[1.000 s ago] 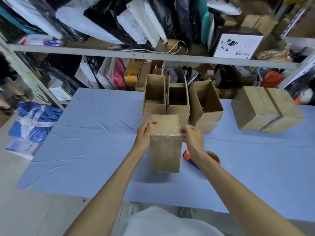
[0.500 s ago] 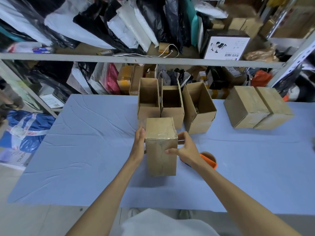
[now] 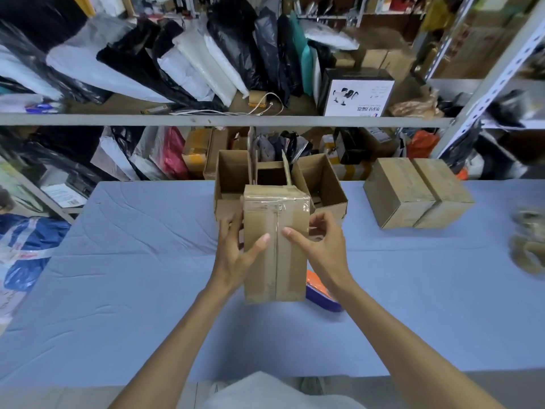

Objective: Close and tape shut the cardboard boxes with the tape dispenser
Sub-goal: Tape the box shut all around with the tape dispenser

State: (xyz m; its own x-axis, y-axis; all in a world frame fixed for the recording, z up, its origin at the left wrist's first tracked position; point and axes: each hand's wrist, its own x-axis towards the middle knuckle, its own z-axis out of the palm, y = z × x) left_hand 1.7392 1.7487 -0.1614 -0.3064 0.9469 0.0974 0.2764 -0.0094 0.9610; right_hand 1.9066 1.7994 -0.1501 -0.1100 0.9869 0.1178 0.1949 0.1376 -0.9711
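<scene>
Single head-worn view, forward and down, close over the table (image 3: 118,290).

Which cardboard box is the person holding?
The tall taped box nearest the person, between left hand and right hand; three open boxes behind, two sealed ones at right.

The tape dispenser (image 3: 320,292) is largely hidden behind the taped cardboard box (image 3: 275,246) and the wrist of the right hand (image 3: 321,249); only an orange and purple part is seen. The lower fronts of the open boxes (image 3: 321,178) are covered by that box. How far the left hand (image 3: 236,255) reaches round its side cannot be told. A brownish object (image 3: 528,246) at the right edge is blurred, cut off and unidentifiable. The print on the white label (image 3: 358,97) is too small to be read.
</scene>
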